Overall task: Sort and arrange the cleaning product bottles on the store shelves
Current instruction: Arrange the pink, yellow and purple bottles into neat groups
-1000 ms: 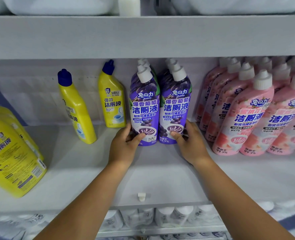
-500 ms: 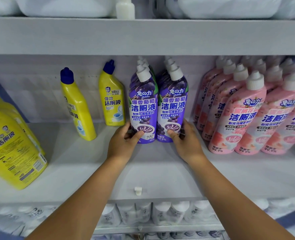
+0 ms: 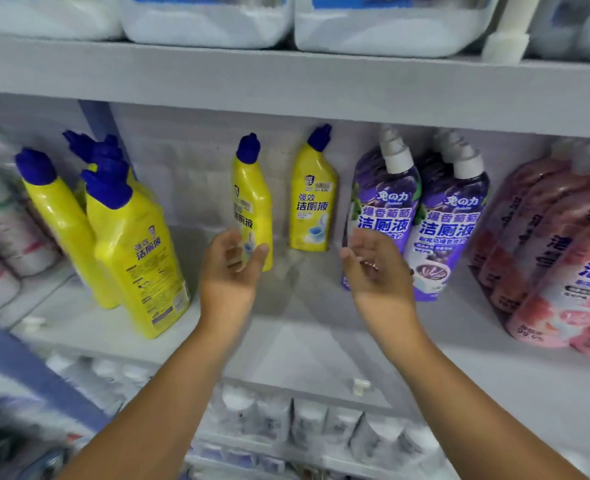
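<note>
Now both hands hang free, left hand point(image 3: 233, 268) nearing the loose yellow bottle point(image 3: 252, 209), right hand point(image 3: 373, 268) before the purple bottles point(image 3: 414, 220). Best grip low and slide it to the yellow group point(image 3: 127, 244).

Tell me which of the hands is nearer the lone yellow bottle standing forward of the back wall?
Left. The left hand overlaps the yellow bottle at its base; the right hand is off to its right, before the purple bottles.

free: shelf point(image 3: 286, 341) front centre | blocked: yellow bottles point(image 3: 137, 251) left, purple bottles point(image 3: 414, 216) right
</note>
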Demonstrator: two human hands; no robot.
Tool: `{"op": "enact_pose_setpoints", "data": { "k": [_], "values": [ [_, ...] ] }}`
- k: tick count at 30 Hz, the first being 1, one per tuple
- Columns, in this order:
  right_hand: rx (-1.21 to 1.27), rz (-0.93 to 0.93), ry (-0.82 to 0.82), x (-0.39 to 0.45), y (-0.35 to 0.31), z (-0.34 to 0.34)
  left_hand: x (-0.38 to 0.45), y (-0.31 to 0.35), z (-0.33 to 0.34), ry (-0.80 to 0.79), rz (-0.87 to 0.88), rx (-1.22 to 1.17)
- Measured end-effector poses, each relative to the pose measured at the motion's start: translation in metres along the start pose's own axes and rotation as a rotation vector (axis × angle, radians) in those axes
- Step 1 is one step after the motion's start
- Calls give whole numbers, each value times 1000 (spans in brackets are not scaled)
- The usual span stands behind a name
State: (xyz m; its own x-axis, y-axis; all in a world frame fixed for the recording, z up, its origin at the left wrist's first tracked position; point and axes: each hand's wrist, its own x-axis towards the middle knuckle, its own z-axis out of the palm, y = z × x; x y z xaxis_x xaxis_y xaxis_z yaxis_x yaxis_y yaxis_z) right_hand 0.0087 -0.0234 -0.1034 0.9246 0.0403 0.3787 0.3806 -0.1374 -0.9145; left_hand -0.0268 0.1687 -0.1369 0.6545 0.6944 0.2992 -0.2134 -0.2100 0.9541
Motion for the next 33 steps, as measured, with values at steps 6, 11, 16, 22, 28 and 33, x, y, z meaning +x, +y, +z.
{"op": "enact_pose_setpoints", "data": {
  "k": [6,11,16,22,28,33],
  "values": [
    [-193,-96,-3,63,-32,79,66,-22,-3,-95,-55,196],
    [-439,-245,215,111,-39,103,72,-42,6,-245,-31,159],
    [-675,5,98,127,-18,110,62,-48,5,-103,28,206],
    [-579,45,109,128,-7,110,64,-56,0,-142,54,260],
    [-493,72,62,129,-3,109,69,-57,1,-192,-12,90],
    [-373,75,19,129,0,104,86,-53,12,-137,-35,49]
  ]
}}
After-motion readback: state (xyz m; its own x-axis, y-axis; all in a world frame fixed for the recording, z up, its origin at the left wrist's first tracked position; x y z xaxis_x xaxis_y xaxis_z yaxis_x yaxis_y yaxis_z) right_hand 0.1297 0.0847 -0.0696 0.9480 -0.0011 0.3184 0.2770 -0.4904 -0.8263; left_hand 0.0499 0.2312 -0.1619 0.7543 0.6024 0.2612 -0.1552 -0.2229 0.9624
